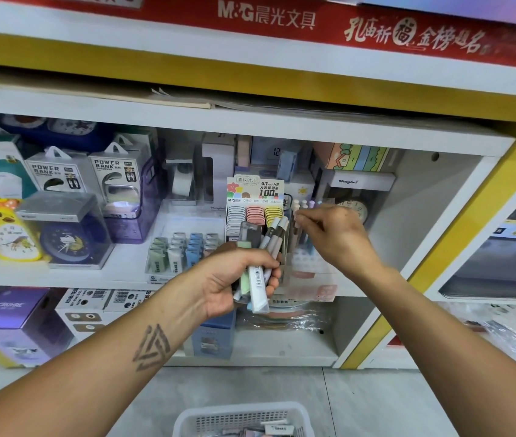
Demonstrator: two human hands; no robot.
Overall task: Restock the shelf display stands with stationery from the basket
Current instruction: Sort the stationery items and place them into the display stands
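Head view — power banks (83, 175) and clocks (39, 238) left of hands.

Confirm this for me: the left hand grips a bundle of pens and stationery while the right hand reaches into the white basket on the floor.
Not quite. The left hand does grip the bundle of pens and stationery, but the right hand is up at the pen display stand on the shelf, fingers at a pen top, not in the white basket. The head view shows this.

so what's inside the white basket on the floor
A few small stationery packs lie in the white basket, some white, one darker. The frame's bottom edge cuts off the rest, so the full contents can't be seen.
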